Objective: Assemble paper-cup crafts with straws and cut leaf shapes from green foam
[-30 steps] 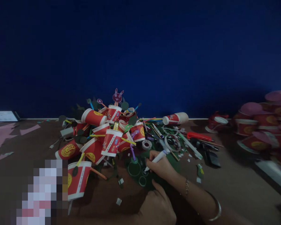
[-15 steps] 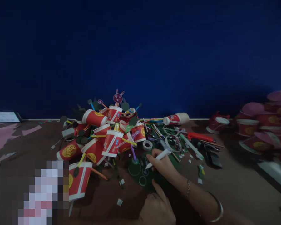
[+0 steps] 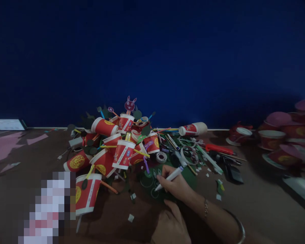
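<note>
My right hand [image 3: 175, 183] is closed around a white marker [image 3: 170, 178], its tip down on a dark green sheet of paper [image 3: 148, 195]. White outlines show on the sheet: a larger circle, a smaller circle by the tip and ear-like shapes. My left hand [image 3: 170, 223] lies at the sheet's near edge, index finger stretched out to the paper, the other fingers curled and partly hidden. Left of the sheet a pile of red paper cups [image 3: 123, 154] carries spoons and sticks, with a rabbit-face cutout [image 3: 129, 104] on top.
A tape roll [image 3: 161, 157], clear tape rings [image 3: 189, 155], a red-handled tool [image 3: 219, 148] and a black object [image 3: 234, 173] lie to the right. Stacked cups [image 3: 192, 129] lie by the blue wall. More red cups [image 3: 271, 139] stand far right. Pink paper [image 3: 2, 147] and a lit screen [image 3: 8, 124] are left.
My right hand has shifted slightly left and down with the marker, whose tip has gone from the ear-like shapes to the small circle. My left hand stays at the sheet's edge.
</note>
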Motion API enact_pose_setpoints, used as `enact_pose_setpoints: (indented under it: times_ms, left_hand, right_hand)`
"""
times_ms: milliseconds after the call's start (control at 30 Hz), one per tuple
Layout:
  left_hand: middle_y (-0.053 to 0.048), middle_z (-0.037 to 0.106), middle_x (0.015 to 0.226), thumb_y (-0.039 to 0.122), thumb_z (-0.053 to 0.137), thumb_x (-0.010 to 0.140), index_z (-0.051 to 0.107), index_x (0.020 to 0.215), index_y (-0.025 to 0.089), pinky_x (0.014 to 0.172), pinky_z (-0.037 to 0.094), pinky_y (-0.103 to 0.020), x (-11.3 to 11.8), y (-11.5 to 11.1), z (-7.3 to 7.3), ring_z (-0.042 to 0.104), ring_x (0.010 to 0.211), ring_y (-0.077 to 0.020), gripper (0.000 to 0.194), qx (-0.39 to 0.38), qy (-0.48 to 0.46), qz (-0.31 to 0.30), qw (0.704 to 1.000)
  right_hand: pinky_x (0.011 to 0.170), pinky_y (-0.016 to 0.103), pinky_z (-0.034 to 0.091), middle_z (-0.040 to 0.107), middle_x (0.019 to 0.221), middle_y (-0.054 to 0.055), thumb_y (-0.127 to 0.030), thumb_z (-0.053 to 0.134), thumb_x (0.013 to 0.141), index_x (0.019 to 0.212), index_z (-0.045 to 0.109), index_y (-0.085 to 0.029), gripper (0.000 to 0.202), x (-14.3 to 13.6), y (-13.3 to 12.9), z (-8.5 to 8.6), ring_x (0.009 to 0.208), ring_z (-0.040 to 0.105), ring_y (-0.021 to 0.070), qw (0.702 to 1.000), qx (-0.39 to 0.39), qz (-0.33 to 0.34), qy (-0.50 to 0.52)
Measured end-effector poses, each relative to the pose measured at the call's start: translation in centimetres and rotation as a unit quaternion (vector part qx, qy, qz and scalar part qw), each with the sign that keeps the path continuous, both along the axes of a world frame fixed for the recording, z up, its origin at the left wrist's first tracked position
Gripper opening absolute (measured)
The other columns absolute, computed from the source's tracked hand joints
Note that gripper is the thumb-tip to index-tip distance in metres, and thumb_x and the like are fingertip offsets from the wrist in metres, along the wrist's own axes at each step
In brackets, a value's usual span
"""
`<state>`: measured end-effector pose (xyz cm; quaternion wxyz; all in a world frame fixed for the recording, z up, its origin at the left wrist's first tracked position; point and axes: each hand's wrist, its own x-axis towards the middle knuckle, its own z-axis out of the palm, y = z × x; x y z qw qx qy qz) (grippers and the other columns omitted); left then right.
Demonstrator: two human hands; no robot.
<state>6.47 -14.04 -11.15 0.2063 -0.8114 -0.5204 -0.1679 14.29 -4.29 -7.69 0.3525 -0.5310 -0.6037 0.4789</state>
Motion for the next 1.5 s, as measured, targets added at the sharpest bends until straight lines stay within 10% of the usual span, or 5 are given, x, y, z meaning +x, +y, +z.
enact_pose_setpoints:
  times_ms: [1500]
  left_hand:
    - [-0.014, 0.058, 0.051, 0.017, 0.05, 0.07, 0.067, 0.084, -0.003, 0.036, 0.034, -0.022, -0.2, 0.2, -0.5, 0.048, 0.04, -0.0138, 0.03, 0.009, 0.021, -0.055, 0.998]
  right_hand:
    - [0.037, 0.017, 0.029, 0.045, 0.039, -0.008, -0.028, 0.056, 0.068, 0.056, 0.038, -0.021, 0.023, -0.2, 0.1, -0.1, 0.036, 0.045, 0.0079, 1.0, -0.005, -0.014, 0.014]
